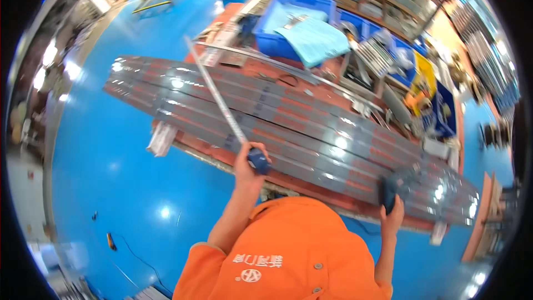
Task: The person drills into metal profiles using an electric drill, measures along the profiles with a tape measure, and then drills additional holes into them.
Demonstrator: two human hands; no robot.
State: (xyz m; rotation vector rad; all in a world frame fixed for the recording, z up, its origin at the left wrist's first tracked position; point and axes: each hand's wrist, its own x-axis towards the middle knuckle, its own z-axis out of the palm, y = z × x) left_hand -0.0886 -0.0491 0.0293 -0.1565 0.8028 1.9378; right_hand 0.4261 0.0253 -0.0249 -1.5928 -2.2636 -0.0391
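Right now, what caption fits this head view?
Left hand holds a tape measure across long grey panels; right hand grips a dark tool.

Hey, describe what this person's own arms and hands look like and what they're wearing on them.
Both forearms are bare from about the elbow down, and the left hand and right hand wear no gloves. The orange work shirt has short sleeves ending near the elbows, pale round buttons down the front and pale printed markings on the chest. No watch, ring or wristband can be made out.

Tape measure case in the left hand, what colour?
Dark blue case, clearest in the head view.
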